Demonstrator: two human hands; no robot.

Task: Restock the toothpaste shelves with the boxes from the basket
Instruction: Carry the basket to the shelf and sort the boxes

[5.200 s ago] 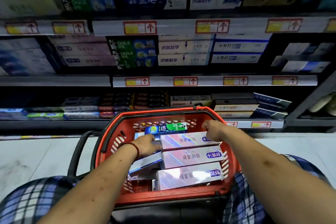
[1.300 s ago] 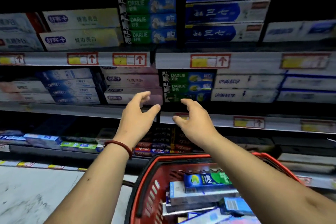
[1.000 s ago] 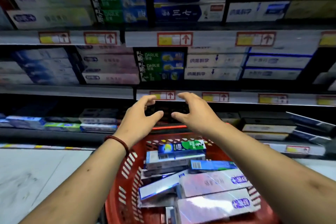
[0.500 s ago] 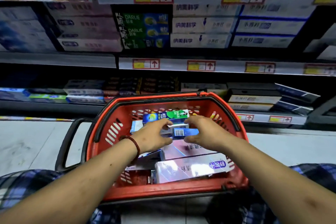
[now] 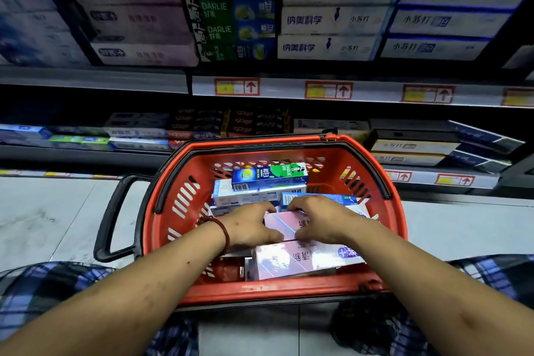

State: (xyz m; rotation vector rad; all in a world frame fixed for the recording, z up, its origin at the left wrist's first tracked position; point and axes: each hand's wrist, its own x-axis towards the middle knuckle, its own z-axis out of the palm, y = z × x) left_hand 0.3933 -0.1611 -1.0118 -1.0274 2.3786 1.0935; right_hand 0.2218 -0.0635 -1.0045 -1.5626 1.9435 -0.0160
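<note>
At the left of the frame, grey floor point(image 5: 43, 220) runs under the shelves point(image 5: 92, 79), and a black handle point(image 5: 111, 220) sticks out from the red basket point(image 5: 161, 228) at lower centre. Inside the basket the left hand point(image 5: 250, 228), a red bracelet point(image 5: 224, 233) on its wrist, grips the left part of a pink box point(image 5: 284, 224), fingers curled over its far edge and thumb on its near edge. Just right of it, the right hand point(image 5: 320, 221) clamps the same box, fingers curled over the far edge likewise. This box lies atop the pile, touching a second pink box point(image 5: 303, 260) lower in the frame. Above the hands lie a white box point(image 5: 245, 196), a green-and-blue Darlie box point(image 5: 268, 176) resting on it, and a blue box point(image 5: 320, 198) to the right. At upper centre a Darlie stack point(image 5: 231, 29) sits on the shelf, with a white stack point(image 5: 329, 20) to its right.
</note>
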